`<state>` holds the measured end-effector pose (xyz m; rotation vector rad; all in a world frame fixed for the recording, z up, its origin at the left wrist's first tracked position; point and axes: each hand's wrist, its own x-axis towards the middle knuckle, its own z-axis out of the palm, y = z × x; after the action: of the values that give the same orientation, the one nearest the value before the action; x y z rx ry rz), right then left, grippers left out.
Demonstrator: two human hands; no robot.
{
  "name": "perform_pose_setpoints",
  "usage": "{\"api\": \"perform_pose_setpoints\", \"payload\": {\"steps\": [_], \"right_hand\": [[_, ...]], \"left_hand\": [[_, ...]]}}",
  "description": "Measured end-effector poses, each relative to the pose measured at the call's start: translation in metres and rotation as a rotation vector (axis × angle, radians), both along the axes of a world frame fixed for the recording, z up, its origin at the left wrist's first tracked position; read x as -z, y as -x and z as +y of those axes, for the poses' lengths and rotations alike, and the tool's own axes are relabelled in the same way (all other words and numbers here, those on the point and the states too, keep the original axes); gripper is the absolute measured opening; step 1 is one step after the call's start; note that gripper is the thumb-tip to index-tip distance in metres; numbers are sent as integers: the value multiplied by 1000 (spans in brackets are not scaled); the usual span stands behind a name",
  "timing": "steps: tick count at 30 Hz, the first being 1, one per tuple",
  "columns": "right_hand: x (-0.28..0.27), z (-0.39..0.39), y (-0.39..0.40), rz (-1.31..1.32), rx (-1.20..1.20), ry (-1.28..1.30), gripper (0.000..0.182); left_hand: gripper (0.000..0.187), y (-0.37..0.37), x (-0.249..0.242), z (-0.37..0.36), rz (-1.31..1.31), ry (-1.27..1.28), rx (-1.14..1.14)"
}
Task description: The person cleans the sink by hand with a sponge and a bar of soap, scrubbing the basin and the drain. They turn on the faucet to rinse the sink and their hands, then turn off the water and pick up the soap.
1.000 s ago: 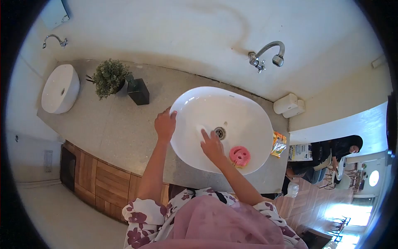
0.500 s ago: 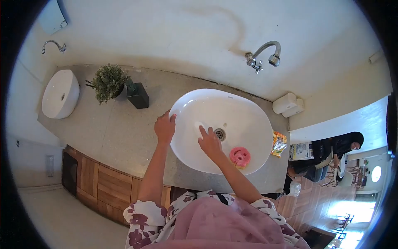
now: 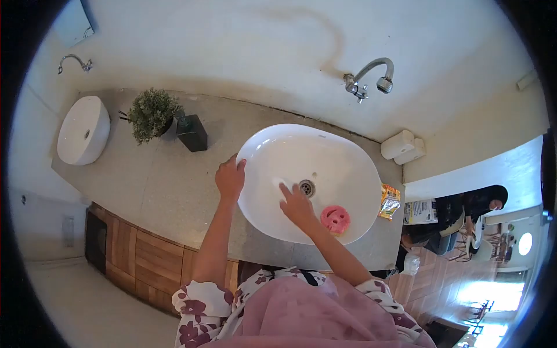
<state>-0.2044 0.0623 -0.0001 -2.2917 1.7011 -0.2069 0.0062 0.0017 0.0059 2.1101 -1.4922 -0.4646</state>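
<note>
A white oval washbasin (image 3: pixel 360 156) stands on the grey counter in front of me. My left hand (image 3: pixel 230 176) grips its left rim, thumb on the edge and fingers around the outer side. Inside the bowl, my right hand (image 3: pixel 296 204) has its fingers spread, fingertips low over the surface just left of the drain (image 3: pixel 307 188). A faint whitish patch lies by those fingertips; I cannot make out what it is. To the right of that hand, a round pink sponge (image 3: pixel 335 220) with a face cut into it rests in the bowl.
A chrome tap (image 3: pixel 371 78) juts from the wall above. An orange-yellow packet (image 3: pixel 389 202) leans by the basin's right side. Left along the counter (image 3: pixel 168 191) are a dark bottle (image 3: pixel 192 134), a potted plant (image 3: pixel 152 116) and another basin (image 3: pixel 85 130). A person (image 3: pixel 461 214) sits at far right.
My right hand has shifted slightly down and right inside the bowl, its fingers moving over the surface. My left hand stays on the rim.
</note>
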Motion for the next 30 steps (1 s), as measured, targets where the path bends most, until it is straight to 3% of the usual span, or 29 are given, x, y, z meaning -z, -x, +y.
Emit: {"api": "perform_pose_setpoints", "payload": {"steps": [5,9,11,15,17,18,20,23,30], "right_hand": [[-12,50,11,105,-28,-119,53],[0,-9,-7,13,24,87,55],[-3,-13,-8,-14,15,-40,57],[-9,39,12,30,-69,-51,57],[-10,49,10,72,20,-133,56],[-1,41,11,73,25,-137,56],[22,-1,8,20,36,123,56],[12,-41,-3,-30,115,102,58],[-13,45,21,62,-90,-173,61]], "left_hand": [[33,-2,11,-2,-5,81,23],[32,1,-1,-1,-16,42,17],[32,2,-6,1,-11,-1,-8],[32,1,-1,0,-6,29,-25],[32,0,2,0,-8,80,11],[32,1,3,1,-7,76,16],[32,0,1,0,-16,45,16],[32,1,-1,0,-19,36,7],[33,-1,9,0,-42,74,3]]}}
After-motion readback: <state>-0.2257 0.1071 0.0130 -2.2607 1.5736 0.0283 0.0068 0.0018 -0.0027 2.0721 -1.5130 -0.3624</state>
